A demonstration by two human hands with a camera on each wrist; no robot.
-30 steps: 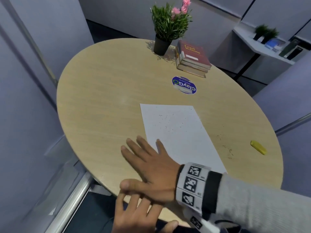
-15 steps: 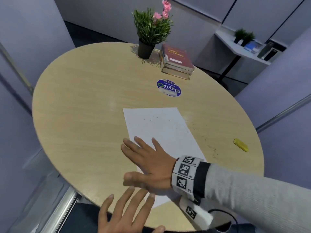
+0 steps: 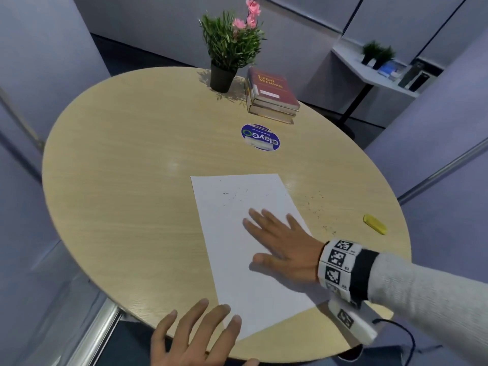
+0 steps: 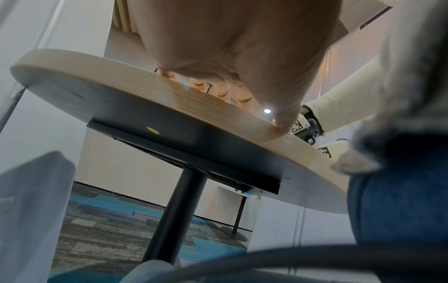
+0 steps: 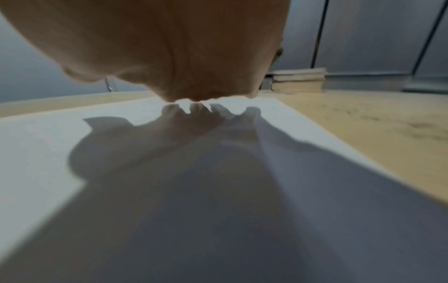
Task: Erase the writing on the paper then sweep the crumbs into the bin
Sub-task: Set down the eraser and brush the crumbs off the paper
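A white sheet of paper (image 3: 232,247) lies on the round wooden table (image 3: 126,180), its near corner at the table's front edge. Dark eraser crumbs (image 3: 232,196) speckle its far half, and more crumbs (image 3: 317,207) lie on the wood to its right. My right hand (image 3: 280,244) lies flat on the paper's right side, fingers straight and spread; the right wrist view shows its palm (image 5: 169,57) over the sheet (image 5: 48,143). My left hand (image 3: 195,336) is at the front edge, fingers spread, tips on the wood and the paper's near corner. A yellow eraser (image 3: 375,224) lies at the far right. No bin is in view.
A potted plant (image 3: 227,54) and a stack of books (image 3: 272,96) stand at the table's far side, with a round blue sticker (image 3: 260,137) in front of them. Grey partitions close in on the left and right. A black pedestal (image 4: 177,210) holds the table up.
My right hand has moved from the paper's near left corner by the table edge rightwards and further in, onto the sheet. My left hand has risen from below the edge onto it.
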